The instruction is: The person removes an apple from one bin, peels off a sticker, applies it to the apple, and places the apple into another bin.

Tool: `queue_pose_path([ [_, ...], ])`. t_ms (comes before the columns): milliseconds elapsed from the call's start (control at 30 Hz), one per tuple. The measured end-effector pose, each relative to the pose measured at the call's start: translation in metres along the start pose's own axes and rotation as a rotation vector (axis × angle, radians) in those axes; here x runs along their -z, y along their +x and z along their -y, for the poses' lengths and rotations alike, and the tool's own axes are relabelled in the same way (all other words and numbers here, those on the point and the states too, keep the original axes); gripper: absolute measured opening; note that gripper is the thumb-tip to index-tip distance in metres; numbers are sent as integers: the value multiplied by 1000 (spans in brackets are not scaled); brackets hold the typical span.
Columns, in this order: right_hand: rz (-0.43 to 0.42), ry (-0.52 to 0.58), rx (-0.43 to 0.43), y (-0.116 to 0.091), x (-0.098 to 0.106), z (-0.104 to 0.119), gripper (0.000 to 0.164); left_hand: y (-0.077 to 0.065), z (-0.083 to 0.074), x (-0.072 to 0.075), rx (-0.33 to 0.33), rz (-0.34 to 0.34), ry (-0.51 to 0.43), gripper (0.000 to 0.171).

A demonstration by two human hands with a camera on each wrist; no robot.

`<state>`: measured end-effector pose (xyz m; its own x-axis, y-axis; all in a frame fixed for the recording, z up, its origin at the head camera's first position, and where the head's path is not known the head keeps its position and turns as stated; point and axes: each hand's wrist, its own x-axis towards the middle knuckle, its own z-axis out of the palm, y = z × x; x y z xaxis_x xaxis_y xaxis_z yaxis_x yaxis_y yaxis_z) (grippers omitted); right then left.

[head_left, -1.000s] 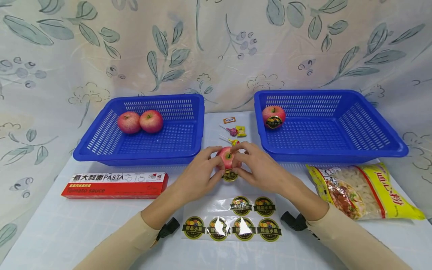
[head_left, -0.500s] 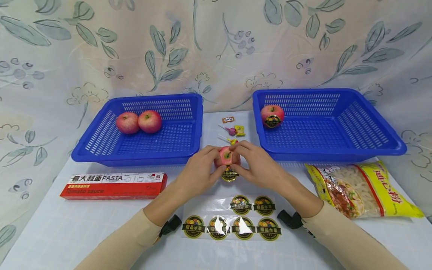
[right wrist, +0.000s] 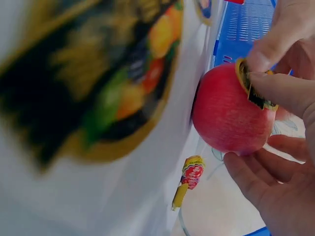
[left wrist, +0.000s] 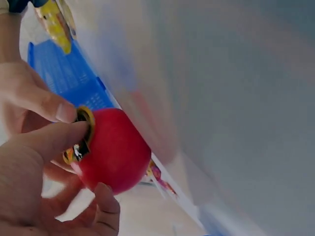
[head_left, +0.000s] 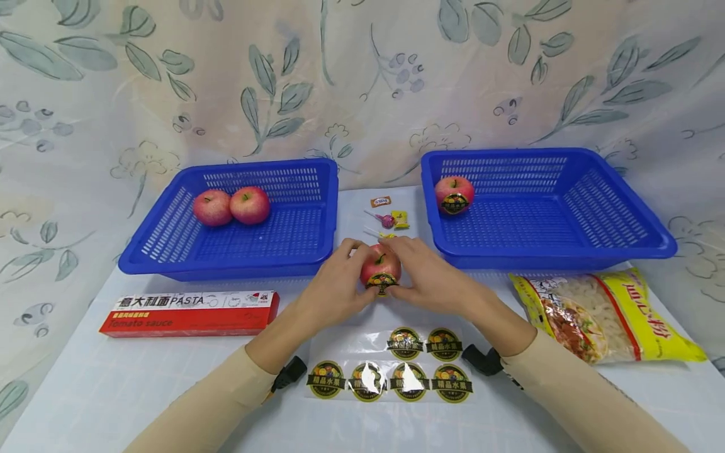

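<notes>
My left hand (head_left: 337,277) and my right hand (head_left: 427,277) are both around one red apple (head_left: 381,265), which sits on the bench (head_left: 141,377) in front of me, between and a little nearer than the two blue baskets. The fingers on each side are curved, spread only as wide as the fruit, and have hold of it. Both my thumbs press on the round black and gold sticker (head_left: 382,284) on its near side; the wrist views show the thumb tips side by side there.

Nearer me lies a clear sheet (head_left: 351,343) with six more stickers on it. Just beyond my fingers are a purple lollipop (head_left: 387,221), a yellow sweet (head_left: 399,219) beside it, and an orange sweet (head_left: 381,201) farther back. The left basket (head_left: 266,261) holds two apples (head_left: 250,205) touching each other; the right basket (head_left: 549,257) holds one stickered apple (head_left: 455,189) in its left corner. A pasta box (head_left: 189,314) lies before the left one, a yellow food bag (head_left: 612,318) before the right.
</notes>
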<state>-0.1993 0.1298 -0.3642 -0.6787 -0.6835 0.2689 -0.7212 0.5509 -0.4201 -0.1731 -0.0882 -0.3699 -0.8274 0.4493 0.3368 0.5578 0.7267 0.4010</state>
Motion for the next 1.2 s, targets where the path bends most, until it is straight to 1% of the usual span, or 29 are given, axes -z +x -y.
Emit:
queue_pose_path([
  [100,33,-43,-12,3,-1,1,78,0,0,-2,44,43,38,64],
  [233,63,-78,-45,6,-1,0,79,1,-2,-2,102,94,70,75],
  [333,77,-71,-57,8,0,-3,81,3,-3,-1,124,127,86,79],
  [433,79,-57,-46,10,0,-6,81,5,-2,0,126,148,96,83],
  [567,85,-43,-21,11,2,-8,81,6,1,0,117,139,81,74],
  [700,103,-28,-24,13,3,-11,80,7,3,1,111,125,59,63],
  [833,114,-8,-19,14,1,-13,83,6,4,1,94,127,54,62],
  [933,124,11,-3,9,-2,-12,82,2,5,1,80,151,49,65],
  [1000,130,15,0,4,-2,-8,81,-2,5,3,78,174,27,68],
  [1067,128,28,-12,-1,1,-2,80,-5,4,7,80,189,-22,72],
  [1133,127,54,-33,-6,8,4,81,-6,3,12,72,185,-86,74],
  [1200,131,98,-58,-11,17,11,80,-7,1,17,51,170,-158,75],
])
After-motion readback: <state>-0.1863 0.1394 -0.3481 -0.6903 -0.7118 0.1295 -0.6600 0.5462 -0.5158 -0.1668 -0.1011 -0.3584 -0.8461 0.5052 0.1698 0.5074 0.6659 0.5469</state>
